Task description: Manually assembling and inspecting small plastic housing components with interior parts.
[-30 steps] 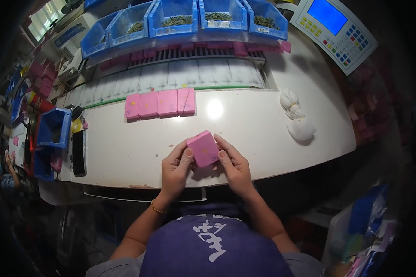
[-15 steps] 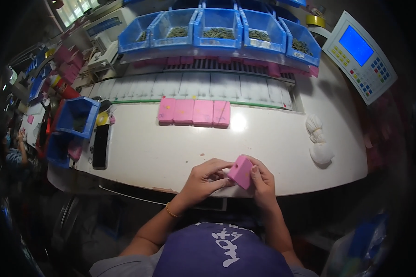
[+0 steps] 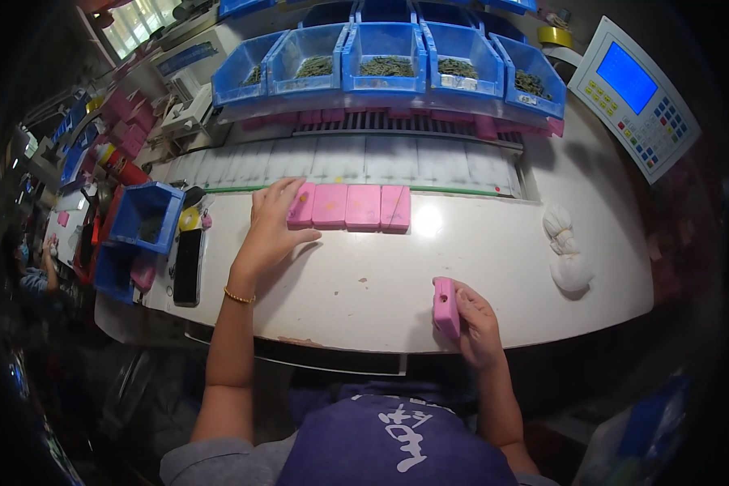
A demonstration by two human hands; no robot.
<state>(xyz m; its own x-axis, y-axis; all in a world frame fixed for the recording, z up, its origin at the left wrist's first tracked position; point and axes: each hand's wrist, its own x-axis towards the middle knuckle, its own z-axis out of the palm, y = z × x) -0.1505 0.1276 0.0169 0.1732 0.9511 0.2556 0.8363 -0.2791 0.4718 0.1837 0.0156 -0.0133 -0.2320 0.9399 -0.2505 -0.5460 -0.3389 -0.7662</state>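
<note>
My right hand (image 3: 479, 328) grips a pink rubber mould (image 3: 445, 308) above the near edge of the white table. The mould is a flat block with a small round hole in the side that faces left. Several similar pink moulds (image 3: 363, 206) lie side by side in a row farther back, one with a dark line across its top. At the left end of this row is my left hand (image 3: 274, 223), fingers spread and thumb apart. Its fingertips overlap the leftmost mould (image 3: 301, 209); whether they touch it I cannot tell.
Blue bins (image 3: 385, 61) of small dark greenish pieces stand above a white panel (image 3: 364, 162) at the back. A phone (image 3: 189, 267) and blue boxes (image 3: 146, 217) are at left. A white cloth bundle (image 3: 569, 263) and control panel (image 3: 632, 89) are at right.
My left hand has left the held mould and moved forward and left to the row. My right hand has shifted slightly right and turned its mould more upright.
</note>
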